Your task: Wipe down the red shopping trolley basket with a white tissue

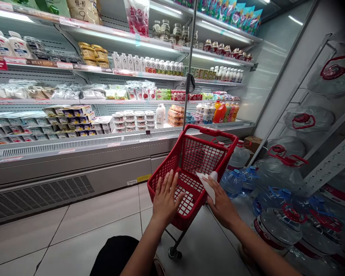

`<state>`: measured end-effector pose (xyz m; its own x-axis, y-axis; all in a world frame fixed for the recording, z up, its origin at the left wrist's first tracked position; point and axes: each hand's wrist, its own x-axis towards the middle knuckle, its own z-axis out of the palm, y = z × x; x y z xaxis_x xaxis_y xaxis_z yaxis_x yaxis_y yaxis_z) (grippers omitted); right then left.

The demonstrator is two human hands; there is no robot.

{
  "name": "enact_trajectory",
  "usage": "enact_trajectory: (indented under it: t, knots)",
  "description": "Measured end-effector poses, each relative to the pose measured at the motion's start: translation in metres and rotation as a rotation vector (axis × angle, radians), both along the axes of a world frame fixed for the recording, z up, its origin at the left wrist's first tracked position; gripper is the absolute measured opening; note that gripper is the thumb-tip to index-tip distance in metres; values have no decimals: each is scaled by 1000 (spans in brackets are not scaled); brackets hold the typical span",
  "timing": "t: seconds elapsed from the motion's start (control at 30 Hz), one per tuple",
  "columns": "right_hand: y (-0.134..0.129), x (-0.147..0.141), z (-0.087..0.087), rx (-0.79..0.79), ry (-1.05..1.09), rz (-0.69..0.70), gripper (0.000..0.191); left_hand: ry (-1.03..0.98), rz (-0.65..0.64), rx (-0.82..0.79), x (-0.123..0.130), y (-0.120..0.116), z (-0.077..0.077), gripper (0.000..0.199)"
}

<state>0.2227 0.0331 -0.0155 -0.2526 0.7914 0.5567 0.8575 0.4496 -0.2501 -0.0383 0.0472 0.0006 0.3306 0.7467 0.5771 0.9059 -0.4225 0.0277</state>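
A small red shopping cart (189, 178) stands in front of me, its mesh basket showing no goods inside. My left hand (166, 199) is over the near left part of the basket, palm down with fingers stretched out and nothing in it; whether it touches the rim I cannot tell. On the basket's right rim, my right hand (221, 201) has a white tissue (207, 186) under its fingers, pressed between them and the cart.
A refrigerated display (123, 142) with dairy cups, bottles and bags runs behind the cart. Large water bottles (276, 226) crowd the floor at the right, below a rack holding more. Tiled floor (92, 237) shows at the lower left, beside my dark-clothed knee (115, 255).
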Motion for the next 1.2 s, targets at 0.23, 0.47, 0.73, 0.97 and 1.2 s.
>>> enact_trajectory:
  t: [0.23, 0.47, 0.73, 0.97, 1.2]
  knots:
    - [-39, -34, -5, -1, -91, 140, 72, 47, -186, 26, 26, -30, 1, 90]
    - [-31, -42, 3, 53, -214, 198, 65, 69, -213, -17, -5, -7, 5, 92]
    - [5, -20, 5, 67, -346, 209, 61, 50, -253, -163, -45, 12, 6, 96]
    - [23, 85, 15, 135, -367, -78, 66, 11, -238, -262, -61, 15, 11, 101]
    - [1, 25, 2, 164, -220, -104, 74, 48, -245, -149, -17, 5, 18, 101]
